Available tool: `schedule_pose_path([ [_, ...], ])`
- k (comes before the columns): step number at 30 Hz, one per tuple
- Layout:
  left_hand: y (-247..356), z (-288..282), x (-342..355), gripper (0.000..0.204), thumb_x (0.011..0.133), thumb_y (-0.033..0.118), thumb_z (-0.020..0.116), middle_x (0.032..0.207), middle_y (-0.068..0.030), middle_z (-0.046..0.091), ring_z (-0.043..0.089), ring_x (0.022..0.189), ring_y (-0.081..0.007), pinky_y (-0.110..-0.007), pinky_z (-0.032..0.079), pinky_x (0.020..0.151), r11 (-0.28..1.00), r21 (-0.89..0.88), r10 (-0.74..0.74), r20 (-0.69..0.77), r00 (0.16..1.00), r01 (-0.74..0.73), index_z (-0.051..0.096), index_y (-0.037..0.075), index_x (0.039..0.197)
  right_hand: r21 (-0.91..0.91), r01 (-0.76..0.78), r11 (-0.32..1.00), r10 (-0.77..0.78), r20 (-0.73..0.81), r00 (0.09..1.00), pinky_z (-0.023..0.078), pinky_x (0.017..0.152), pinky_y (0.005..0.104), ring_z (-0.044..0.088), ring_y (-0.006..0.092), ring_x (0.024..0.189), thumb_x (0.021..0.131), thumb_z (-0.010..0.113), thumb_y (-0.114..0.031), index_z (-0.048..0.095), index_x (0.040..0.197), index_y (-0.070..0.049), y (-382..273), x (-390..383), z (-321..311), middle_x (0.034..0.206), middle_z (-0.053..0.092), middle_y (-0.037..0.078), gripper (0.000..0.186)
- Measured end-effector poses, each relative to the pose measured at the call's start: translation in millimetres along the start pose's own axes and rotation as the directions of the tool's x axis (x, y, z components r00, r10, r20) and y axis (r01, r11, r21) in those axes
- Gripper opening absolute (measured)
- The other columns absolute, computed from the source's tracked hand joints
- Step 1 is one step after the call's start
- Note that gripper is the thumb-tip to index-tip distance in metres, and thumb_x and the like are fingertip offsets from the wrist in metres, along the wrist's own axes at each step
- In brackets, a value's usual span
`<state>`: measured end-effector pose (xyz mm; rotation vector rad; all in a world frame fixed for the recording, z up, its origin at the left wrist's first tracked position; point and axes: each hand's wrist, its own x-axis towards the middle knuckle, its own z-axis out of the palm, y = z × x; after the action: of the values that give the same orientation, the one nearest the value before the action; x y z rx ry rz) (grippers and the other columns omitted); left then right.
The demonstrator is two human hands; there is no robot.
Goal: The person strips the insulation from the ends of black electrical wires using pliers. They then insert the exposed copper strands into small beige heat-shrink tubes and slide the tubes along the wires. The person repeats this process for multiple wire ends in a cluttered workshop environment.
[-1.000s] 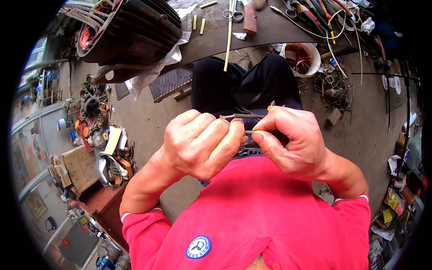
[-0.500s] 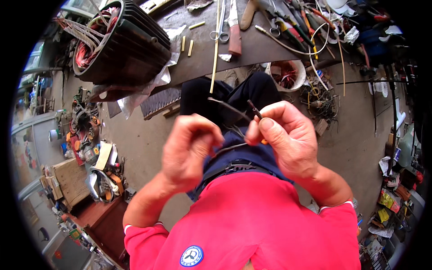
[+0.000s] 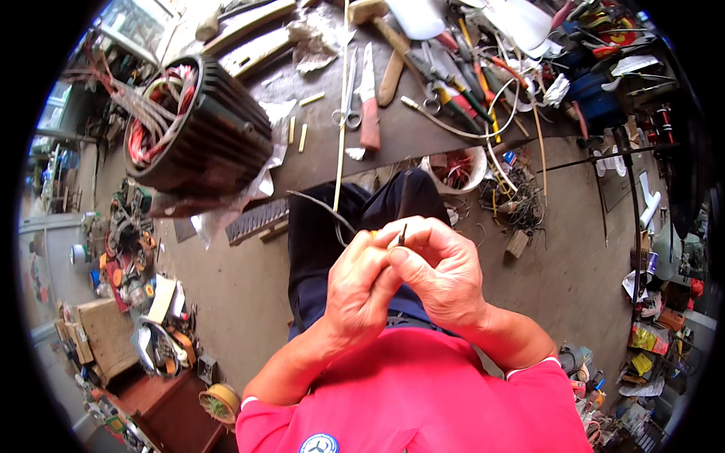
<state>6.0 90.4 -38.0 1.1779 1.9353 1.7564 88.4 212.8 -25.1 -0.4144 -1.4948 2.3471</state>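
My two hands meet in front of my lap, fingertips touching. My left hand [image 3: 359,291] is closed in a pinch, and a thin grey wire [image 3: 323,205] curves out from behind its fingers toward the bench. In my right hand [image 3: 445,275], thumb and forefinger pinch a short dark wire end [image 3: 402,236] that points up. The fingers hide where the grey wire and the dark end run between the hands.
A finned motor housing [image 3: 226,124] with red and white leads stands at the bench's left. Scissors [image 3: 347,117], a red-handled knife [image 3: 369,124], a hammer [image 3: 389,34] and pliers lie on the bench [image 3: 321,162]. Beneath is a white bucket [image 3: 477,170] with red wire scraps.
My hands were apart and have come together at the wire; the left moved right to meet the right. The view has shifted, showing more of the bench.
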Motion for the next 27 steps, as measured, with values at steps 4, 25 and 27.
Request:
schedule_pose_path([
  [4, -2, -10, 5, 0.013, 0.094, 0.012, 0.066, 0.083, -0.0112, 0.051, 0.050, 0.074, -0.0253, -0.033, 0.043, 0.066, 0.999, 0.029, -0.030, 0.066, 0.997, 0.028, 0.062, 0.001, 0.091, -0.008, -0.116, 0.993, 0.116, -0.034, 0.993, 0.053, 0.076, 0.0248, 0.062, 0.0079, 0.082, 0.098, 0.063, -0.007, 0.067, 0.100, 0.000, -14, 16, -9, 0.093, 0.068, 0.002, 0.009],
  [25, -6, -20, 3, 0.029, 0.105, 0.020, 0.049, 0.067, -0.0020, 0.048, 0.043, 0.057, -0.0102, -0.026, 0.040, 0.056, 0.491, -0.741, -0.536, 0.157, 0.829, 0.458, 0.059, -0.005, 0.116, -0.978, 0.004, 0.206, -0.326, -0.065, 0.943, 0.049, 0.088, 0.0437, 0.064, 0.0351, 0.094, 0.093, 0.064, -0.029, 0.064, 0.106, 0.002, -31, 168, -147, 0.104, 0.065, 0.023, 0.034],
  [27, -5, -21, 3, 0.029, 0.105, 0.021, 0.051, 0.066, -0.0002, 0.048, 0.041, 0.056, -0.0082, -0.024, 0.039, 0.055, 0.544, -0.703, -0.525, 0.140, 0.839, 0.458, 0.060, -0.005, 0.115, -0.813, 0.083, 0.576, -0.329, -0.138, 0.934, 0.046, 0.068, 0.0242, 0.055, 0.0081, 0.073, 0.094, 0.066, -0.020, 0.064, 0.114, 0.001, -49, 120, -120, 0.084, 0.062, 0.001, 0.029],
])
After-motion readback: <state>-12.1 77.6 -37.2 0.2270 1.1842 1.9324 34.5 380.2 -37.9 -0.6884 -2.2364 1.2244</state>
